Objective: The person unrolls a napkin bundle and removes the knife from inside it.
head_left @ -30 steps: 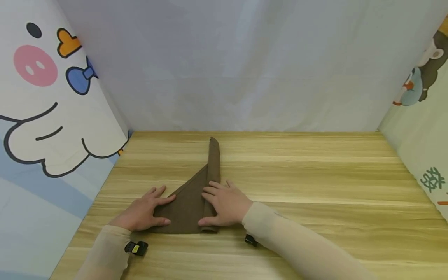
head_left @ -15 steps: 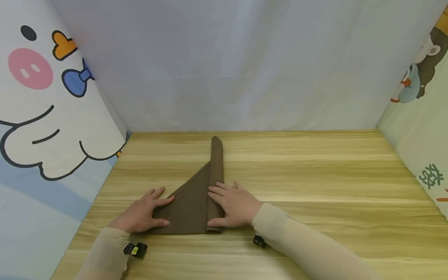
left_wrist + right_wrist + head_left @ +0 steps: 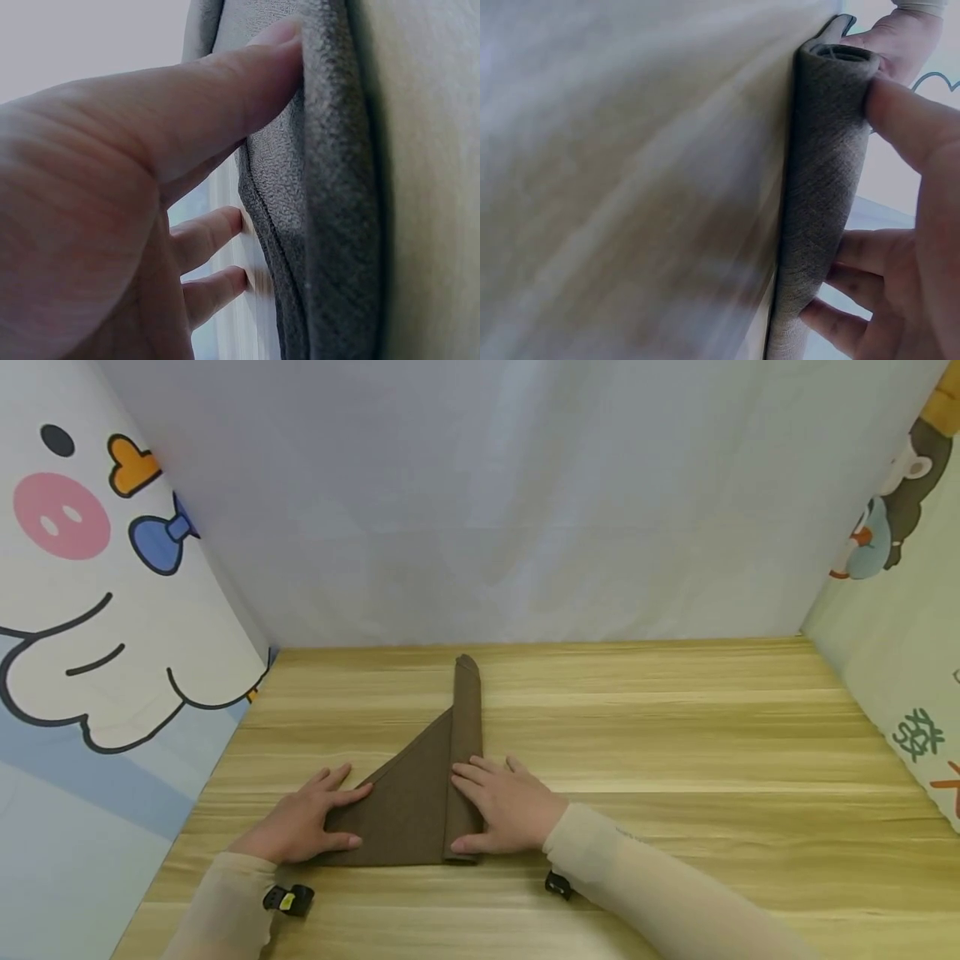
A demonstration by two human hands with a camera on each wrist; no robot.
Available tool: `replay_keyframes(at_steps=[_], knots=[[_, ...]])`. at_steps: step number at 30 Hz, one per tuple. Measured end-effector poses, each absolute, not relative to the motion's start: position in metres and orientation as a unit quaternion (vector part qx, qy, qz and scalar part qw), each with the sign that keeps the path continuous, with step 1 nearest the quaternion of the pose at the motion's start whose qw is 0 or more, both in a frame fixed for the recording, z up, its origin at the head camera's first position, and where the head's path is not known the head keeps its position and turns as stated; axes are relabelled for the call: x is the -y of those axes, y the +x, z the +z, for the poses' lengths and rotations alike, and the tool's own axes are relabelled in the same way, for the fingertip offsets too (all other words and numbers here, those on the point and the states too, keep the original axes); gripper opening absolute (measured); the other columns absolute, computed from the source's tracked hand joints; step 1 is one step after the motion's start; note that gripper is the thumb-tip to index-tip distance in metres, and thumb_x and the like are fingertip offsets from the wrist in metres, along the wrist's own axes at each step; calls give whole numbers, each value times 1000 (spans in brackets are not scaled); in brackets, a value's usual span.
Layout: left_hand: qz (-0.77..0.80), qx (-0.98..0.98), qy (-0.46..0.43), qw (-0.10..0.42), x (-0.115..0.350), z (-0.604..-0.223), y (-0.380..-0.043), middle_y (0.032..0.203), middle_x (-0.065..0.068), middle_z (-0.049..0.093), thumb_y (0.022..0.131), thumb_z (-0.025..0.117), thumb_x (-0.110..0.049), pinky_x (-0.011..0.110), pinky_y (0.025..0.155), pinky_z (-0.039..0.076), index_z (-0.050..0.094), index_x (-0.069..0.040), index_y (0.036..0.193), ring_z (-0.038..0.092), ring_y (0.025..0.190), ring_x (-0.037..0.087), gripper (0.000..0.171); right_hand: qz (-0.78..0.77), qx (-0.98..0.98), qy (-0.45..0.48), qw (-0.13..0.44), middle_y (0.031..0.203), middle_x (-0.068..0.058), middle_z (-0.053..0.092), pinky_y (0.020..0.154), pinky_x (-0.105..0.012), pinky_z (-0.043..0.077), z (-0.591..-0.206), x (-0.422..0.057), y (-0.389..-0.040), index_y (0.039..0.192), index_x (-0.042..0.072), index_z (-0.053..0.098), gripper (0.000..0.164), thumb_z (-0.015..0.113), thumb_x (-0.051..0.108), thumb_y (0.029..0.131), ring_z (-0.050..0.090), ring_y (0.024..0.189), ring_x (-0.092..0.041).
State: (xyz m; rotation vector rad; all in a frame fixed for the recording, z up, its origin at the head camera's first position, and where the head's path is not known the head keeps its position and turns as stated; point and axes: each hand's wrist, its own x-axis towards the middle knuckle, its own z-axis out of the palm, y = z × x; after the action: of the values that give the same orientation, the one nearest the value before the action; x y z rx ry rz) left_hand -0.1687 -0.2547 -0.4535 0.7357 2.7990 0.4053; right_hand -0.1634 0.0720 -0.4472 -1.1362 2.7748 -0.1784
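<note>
A brown cloth [image 3: 408, 818] lies on the table, its left part flat and tapering to the left. Its right side is a narrow roll [image 3: 467, 714] that reaches away past the flat part; the coiled near end shows in the right wrist view. My left hand [image 3: 296, 818] rests at the cloth's left corner with fingers spread, the thumb [image 3: 277, 64] and index finger on the fabric, other fingertips on the table. Across the roll lies my right hand [image 3: 517, 806], its extended fingers [image 3: 840, 326] and thumb touching the rolled fabric.
The wooden table [image 3: 660, 735] stretches on to the right. A pale curtain [image 3: 525, 510] stands along its back edge, with cartoon-printed cloths [image 3: 142, 660] at both sides. Small black devices [image 3: 291, 900] sit at both wrists.
My right hand and the roll have shifted slightly to the right, and the flat part between the hands has widened. My left hand stays at the left corner.
</note>
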Motion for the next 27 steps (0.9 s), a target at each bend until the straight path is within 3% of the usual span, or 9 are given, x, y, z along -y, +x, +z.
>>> replay_keyframes(at_steps=[17, 27], knots=[[144, -952, 251, 104, 256, -456, -169, 151, 25, 29, 78, 76, -48, 76, 85, 33, 53, -20, 141, 24, 134, 55, 73, -37, -925, -376, 50, 151, -5, 37, 108, -57, 27, -436, -60, -167, 146, 11, 42, 86, 44, 73, 87, 29, 141, -23], [149, -950, 250, 112, 257, -456, -170, 152, 26, 28, 78, 74, -51, 75, 87, 33, 52, -20, 141, 23, 134, 55, 74, 17, -920, -386, 73, 153, 4, 34, 111, -55, 21, -437, -26, -182, 148, 20, 41, 86, 34, 78, 85, 22, 144, -15]])
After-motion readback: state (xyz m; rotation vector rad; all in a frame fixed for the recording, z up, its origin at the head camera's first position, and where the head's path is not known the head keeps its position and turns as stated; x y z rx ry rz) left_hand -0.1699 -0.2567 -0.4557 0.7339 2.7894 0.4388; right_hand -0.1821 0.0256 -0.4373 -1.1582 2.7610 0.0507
